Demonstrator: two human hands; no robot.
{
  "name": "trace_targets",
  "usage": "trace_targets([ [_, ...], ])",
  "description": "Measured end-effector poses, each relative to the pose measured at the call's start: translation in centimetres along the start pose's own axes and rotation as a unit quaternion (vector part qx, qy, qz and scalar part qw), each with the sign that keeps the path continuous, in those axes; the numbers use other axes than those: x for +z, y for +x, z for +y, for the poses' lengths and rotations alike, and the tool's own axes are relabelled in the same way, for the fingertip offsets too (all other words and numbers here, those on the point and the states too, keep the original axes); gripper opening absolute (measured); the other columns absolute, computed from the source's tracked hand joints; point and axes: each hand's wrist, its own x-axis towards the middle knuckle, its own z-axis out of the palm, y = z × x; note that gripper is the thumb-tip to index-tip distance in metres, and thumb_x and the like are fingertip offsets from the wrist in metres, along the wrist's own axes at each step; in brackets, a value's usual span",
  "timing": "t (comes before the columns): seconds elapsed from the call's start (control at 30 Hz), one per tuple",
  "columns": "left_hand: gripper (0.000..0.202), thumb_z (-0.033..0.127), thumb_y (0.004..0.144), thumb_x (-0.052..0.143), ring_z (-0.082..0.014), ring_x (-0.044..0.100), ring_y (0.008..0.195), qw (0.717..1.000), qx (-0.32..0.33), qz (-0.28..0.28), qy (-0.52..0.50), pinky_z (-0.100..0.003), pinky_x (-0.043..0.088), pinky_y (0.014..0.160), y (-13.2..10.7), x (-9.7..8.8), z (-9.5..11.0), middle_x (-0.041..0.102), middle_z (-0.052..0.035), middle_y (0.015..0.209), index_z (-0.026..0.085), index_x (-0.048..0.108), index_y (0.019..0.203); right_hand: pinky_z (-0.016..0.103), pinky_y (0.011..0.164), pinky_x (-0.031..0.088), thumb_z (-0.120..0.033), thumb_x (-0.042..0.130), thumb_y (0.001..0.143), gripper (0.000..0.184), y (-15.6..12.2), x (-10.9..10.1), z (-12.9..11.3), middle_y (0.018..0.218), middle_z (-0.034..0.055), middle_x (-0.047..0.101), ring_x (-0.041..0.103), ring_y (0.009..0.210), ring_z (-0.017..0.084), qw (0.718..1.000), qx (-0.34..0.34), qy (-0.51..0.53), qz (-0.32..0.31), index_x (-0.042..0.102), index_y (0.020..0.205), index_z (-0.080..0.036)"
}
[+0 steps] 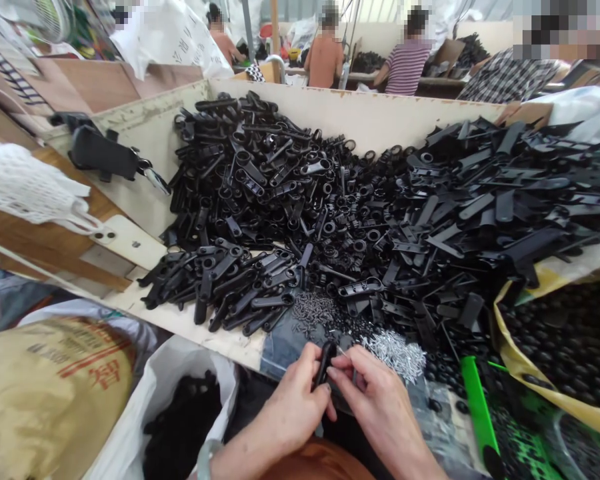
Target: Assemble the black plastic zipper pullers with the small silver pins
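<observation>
- Past my fingertips, a sprawling heap of black plastic arms and levers (360,200) fills the pale board-walled bench (380,117).
- Far right of the fingers sits a yellow bag of round black pieces (570,347).
- Down-left of them, a white bag of black parts (180,420) gapes.
- My left hand (293,407) has thumb and fingers clamped on the part.
- My right hand (375,400) has its fingertips drawn together against that part's right side; I cannot tell if they pinch anything.
- A green plastic strip (475,407) lies right of the right fingers.
- A small pile of silver screws (395,350) lies just beyond them.
- The small black oblong plastic part (324,363) stands upright between both sets of fingertips.
</observation>
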Motion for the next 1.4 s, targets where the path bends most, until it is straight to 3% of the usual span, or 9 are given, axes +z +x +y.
trace_targets([
  [0.13,0.026,0.003,0.078,0.048,-0.0139,0.062,0.058,1.0,-0.011,-0.002,-0.007,-0.026,0.045,0.065,0.3,0.1,0.2,0.059,0.008,0.06,0.024,0.048,0.093,0.025,0.051,0.044,-0.043,0.049,0.104,0.033,-0.8,0.7,-0.4,0.072,0.0008,0.065,0.063,0.054,0.015,0.998,-0.03,-0.035,0.053,0.071,0.084,-0.025],
  [0.27,0.025,0.005,0.079,0.047,-0.0108,0.058,0.053,0.998,-0.024,-0.034,-0.048,-0.023,0.038,0.056,0.8,-0.1,-0.4,0.059,0.008,0.061,0.022,0.05,0.098,0.02,0.051,0.047,-0.038,0.041,0.108,0.039,-1.3,0.9,-0.8,0.072,0.0002,0.066,0.066,0.053,0.011,0.99,-0.084,-0.07,0.087,0.073,0.091,-0.022],
  [0.4,0.02,0.013,0.084,0.051,-0.0071,0.054,0.052,0.993,-0.025,-0.058,-0.102,-0.022,0.034,0.054,0.8,-0.5,-0.5,0.059,0.0066,0.071,0.021,0.052,0.102,0.017,0.054,0.049,-0.029,0.04,0.109,0.035,-1.5,0.9,-0.4,0.074,0.0011,0.066,0.067,0.055,0.01,0.98,-0.137,-0.102,0.099,0.074,0.106,-0.019],
  [0.53,0.011,0.022,0.088,0.056,-0.0061,0.053,0.053,0.989,-0.022,-0.071,-0.131,-0.022,0.037,0.057,0.5,-0.7,-0.2,0.057,0.006,0.076,0.02,0.052,0.098,0.017,0.059,0.05,-0.02,0.043,0.108,0.031,-1.5,0.8,0.3,0.073,0.0013,0.064,0.066,0.057,0.01,0.972,-0.176,-0.119,0.103,0.073,0.105,-0.017],
  [0.7,0.012,0.033,0.097,0.05,-0.0058,0.041,0.043,0.995,0.009,-0.067,-0.067,-0.02,0.032,0.049,0.9,-0.8,-0.6,0.047,0.0102,0.059,0.021,0.05,0.096,0.018,0.061,0.051,-0.014,0.046,0.105,0.026,-1.3,0.3,0.6,0.075,0.0029,0.066,0.065,0.06,0.011,0.965,-0.224,-0.108,0.087,0.071,0.113,-0.013],
  [0.87,0.02,0.042,0.098,0.051,-0.0045,0.032,0.04,0.995,0.026,-0.089,-0.045,-0.02,0.02,0.041,1.4,-1.2,-1.2,0.04,0.0122,0.057,0.021,0.05,0.097,0.019,0.059,0.051,-0.011,0.051,0.103,0.023,-1.4,0.1,0.8,0.075,0.0033,0.065,0.064,0.06,0.012,0.968,-0.228,-0.072,0.074,0.07,0.115,-0.014],
  [0.97,0.029,0.048,0.096,0.055,-0.0025,0.031,0.041,0.992,0.034,-0.097,-0.08,-0.019,0.019,0.041,1.6,-1.2,-1.6,0.046,0.01,0.066,0.02,0.052,0.103,0.02,0.057,0.05,-0.014,0.05,0.104,0.021,-1.5,0.3,1.1,0.074,0.0026,0.064,0.063,0.06,0.012,0.976,-0.205,-0.046,0.061,0.069,0.113,-0.016],
  [1.2,0.042,0.056,0.095,0.055,-0.0039,0.033,0.043,0.99,0.013,-0.08,-0.116,-0.019,0.021,0.042,2.0,-0.5,-3.4,0.056,0.0065,0.067,0.018,0.054,0.113,0.02,0.057,0.049,-0.016,0.045,0.105,0.025,-1.4,0.4,1.6,0.072,0.0024,0.063,0.063,0.059,0.013,0.974,-0.204,-0.086,0.055,0.07,0.11,-0.016],
  [1.4,0.03,0.048,0.098,0.053,-0.0091,0.043,0.053,0.998,0.045,-0.041,-0.015,-0.021,0.032,0.05,2.0,-0.8,-4.0,0.053,0.0066,0.063,0.02,0.058,0.106,0.022,0.054,0.045,-0.018,0.039,0.107,0.033,-1.4,0.8,1.3,0.068,0.0022,0.063,0.062,0.054,0.013,0.961,-0.227,-0.141,0.064,0.072,0.102,-0.015],
])
